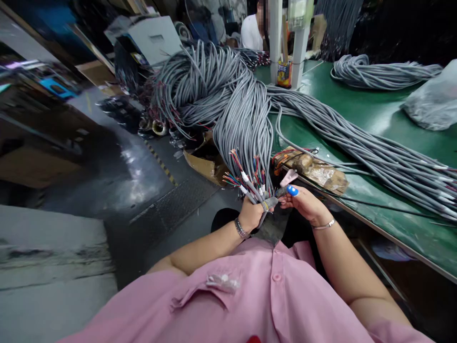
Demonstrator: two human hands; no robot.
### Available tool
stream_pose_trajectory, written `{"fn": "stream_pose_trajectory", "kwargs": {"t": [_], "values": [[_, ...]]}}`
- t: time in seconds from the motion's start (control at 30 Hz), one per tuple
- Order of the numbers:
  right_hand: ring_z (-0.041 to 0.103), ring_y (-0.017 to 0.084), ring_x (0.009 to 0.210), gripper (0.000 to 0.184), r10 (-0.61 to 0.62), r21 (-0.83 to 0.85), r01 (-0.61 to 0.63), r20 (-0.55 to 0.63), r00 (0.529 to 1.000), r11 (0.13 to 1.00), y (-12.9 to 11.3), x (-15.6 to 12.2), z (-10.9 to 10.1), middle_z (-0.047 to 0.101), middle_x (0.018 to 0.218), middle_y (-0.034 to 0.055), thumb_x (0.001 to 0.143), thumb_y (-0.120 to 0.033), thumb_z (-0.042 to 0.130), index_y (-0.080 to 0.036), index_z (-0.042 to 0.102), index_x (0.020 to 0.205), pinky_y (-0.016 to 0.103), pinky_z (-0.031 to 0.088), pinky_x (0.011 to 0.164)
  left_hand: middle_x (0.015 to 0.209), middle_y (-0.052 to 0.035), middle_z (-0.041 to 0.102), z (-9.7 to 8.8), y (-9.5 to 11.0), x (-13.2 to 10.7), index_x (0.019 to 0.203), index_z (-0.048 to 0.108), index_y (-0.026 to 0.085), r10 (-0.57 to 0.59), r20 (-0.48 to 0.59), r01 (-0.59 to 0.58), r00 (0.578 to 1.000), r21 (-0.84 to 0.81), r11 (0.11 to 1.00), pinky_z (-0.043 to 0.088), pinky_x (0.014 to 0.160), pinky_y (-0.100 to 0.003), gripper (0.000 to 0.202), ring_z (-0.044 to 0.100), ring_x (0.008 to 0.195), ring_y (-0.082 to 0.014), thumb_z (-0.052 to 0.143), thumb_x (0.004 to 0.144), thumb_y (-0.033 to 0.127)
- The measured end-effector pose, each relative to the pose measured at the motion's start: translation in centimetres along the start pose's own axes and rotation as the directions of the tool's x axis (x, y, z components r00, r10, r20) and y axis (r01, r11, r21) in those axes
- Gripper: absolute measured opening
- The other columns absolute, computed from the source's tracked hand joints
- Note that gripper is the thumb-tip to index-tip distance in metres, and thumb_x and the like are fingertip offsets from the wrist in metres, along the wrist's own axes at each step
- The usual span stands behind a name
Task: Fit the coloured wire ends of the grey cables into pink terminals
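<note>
My left hand [251, 214] is closed around a bunch of grey cables [255, 193], whose stripped ends fan out in red, blue and green wires. White sleeves sit on some of the cables just below the bare wires. A grey wrap with a yellow band covers the left thumb. Close beside it, my right hand [307, 204] has its fingers pinched together at the bunch's right side, with a blue cover [292, 190] on the thumb. What lies between those fingertips is too small to make out.
A large heap of grey cable [203, 81] hangs over the table's left end. More cables [353, 143] run along the green table [371, 112]. A taped cardboard block [317, 169] lies at the near edge. A plastic bag [433, 102] sits right; a person [252, 32] is behind.
</note>
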State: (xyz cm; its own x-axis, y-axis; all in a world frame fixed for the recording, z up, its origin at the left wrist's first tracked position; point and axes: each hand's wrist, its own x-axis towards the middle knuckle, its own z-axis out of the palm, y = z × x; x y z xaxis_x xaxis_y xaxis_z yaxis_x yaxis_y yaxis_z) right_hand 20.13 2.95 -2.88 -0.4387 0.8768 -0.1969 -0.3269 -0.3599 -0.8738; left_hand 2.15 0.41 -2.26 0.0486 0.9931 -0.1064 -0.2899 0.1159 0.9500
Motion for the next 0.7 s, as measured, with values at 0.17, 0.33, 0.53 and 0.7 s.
{"fn": "stream_pose_trajectory", "kwargs": {"t": [0.17,0.33,0.53,0.7], "values": [[0.054,0.010,0.060,0.026,-0.099,-0.296,0.094,0.000,0.995,0.951,-1.3,-0.6,0.7,0.064,0.066,-0.0013,0.068,-0.039,0.080,-0.016,0.070,0.074,0.024,0.045,0.064,0.056,0.0001,0.061,-1.0,-0.2,-0.2,0.061,0.062,0.013,0.069,0.099,-0.082,0.993,0.135,0.987,0.046,0.053,-0.024,0.024,0.056,0.051,-0.0110,0.080,0.065,0.029],[0.057,0.014,0.064,0.026,-0.189,-0.394,0.193,0.050,0.981,0.899,-1.2,-1.0,2.5,0.067,0.070,0.0004,0.075,-0.042,0.073,-0.016,0.070,0.076,0.029,0.047,0.068,0.058,-0.0005,0.063,-1.1,0.8,-0.4,0.061,0.064,0.013,0.032,0.228,-0.102,0.973,0.302,0.948,0.047,0.055,-0.025,0.017,0.057,0.053,-0.0121,0.078,0.064,0.022],[0.059,0.017,0.074,0.021,-0.480,-0.651,0.375,0.019,0.877,0.660,-0.8,-2.2,4.9,0.065,0.076,0.0031,0.079,-0.040,0.070,-0.019,0.070,0.075,0.030,0.048,0.071,0.059,0.0005,0.064,-1.8,0.6,-0.3,0.063,0.066,0.012,0.036,0.234,-0.112,0.972,0.320,0.941,0.048,0.055,-0.024,0.012,0.057,0.054,-0.0121,0.076,0.061,0.016],[0.063,0.018,0.082,0.029,-0.484,-0.480,0.398,-0.066,0.873,0.782,0.2,-3.2,4.6,0.068,0.093,0.0046,0.085,-0.044,0.063,-0.022,0.067,0.104,0.032,0.050,0.078,0.058,-0.0016,0.065,-1.8,0.4,-0.4,0.067,0.067,0.012,0.023,0.103,-0.031,0.994,0.077,0.997,0.048,0.051,-0.025,0.018,0.058,0.050,-0.0127,0.078,0.064,0.026]]}}
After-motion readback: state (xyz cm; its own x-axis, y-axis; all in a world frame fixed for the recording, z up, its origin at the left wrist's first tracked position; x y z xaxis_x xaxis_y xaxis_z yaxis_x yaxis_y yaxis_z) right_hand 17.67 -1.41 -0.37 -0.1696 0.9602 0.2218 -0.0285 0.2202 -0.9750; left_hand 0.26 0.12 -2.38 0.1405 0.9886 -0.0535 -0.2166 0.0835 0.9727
